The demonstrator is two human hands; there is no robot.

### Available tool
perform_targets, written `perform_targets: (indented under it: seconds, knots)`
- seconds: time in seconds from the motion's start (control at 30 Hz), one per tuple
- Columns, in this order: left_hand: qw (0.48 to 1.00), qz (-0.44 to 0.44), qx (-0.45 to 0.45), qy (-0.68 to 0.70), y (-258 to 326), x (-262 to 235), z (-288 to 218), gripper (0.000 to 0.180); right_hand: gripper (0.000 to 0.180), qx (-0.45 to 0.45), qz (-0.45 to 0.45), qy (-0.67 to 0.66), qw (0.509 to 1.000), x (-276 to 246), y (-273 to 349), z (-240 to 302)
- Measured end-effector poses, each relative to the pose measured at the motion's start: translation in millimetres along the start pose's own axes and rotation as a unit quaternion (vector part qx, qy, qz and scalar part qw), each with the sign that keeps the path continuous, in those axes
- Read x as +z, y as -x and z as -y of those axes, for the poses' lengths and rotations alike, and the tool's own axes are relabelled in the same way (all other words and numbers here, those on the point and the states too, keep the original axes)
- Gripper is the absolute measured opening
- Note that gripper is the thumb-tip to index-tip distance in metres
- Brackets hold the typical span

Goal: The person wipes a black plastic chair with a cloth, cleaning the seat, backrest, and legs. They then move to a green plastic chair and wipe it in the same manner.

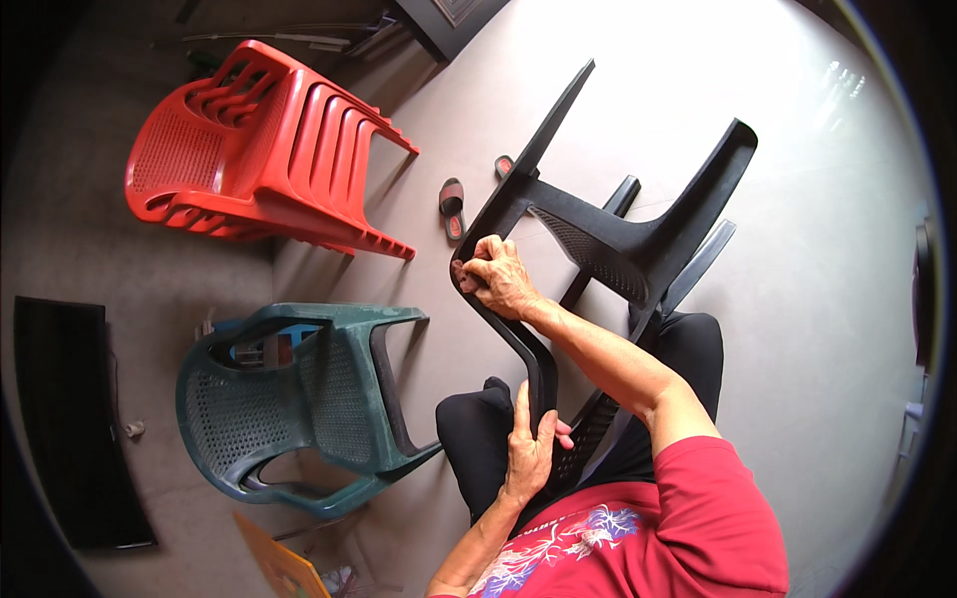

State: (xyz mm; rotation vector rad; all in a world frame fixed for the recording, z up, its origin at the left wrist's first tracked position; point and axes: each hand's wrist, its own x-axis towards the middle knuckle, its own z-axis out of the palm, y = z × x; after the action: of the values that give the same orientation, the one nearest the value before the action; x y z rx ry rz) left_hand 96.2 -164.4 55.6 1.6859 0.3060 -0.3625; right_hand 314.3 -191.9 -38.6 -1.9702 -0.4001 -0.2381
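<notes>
Your right hand point(498, 274) curls tight around the curved arm of the black plastic chair point(618, 239), which lies tipped over across your lap at the centre of the frame. Your left hand point(528, 448) clasps the same arm lower down, fingers wrapped round it. A stack of red chairs point(269, 149) sits upper left, a green chair point(299, 399) lower left, and sandals point(454, 207) rest on the floor point(797, 299) between.
</notes>
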Motion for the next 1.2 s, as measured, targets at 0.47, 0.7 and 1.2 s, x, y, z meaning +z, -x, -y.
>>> perform_targets:
  seconds: [0.47, 0.7, 1.2]
  knots:
    - [0.999, -0.039, -0.018, -0.004, 8, 7, 7, 0.054, 0.022, 0.072, -0.17, 0.351, 0.918, -9, -46, -32]
    - [1.0, -0.013, -0.002, -0.001, 12, 13, 15, 0.056, 0.03, 0.352, -0.23, 0.375, 0.826, -69, -91, -71]
    - [1.0, -0.016, 0.003, 0.026, 9, 3, 21, 0.064, 0.012, -0.179, 0.011, -0.002, 0.984, -8, 2, -19]
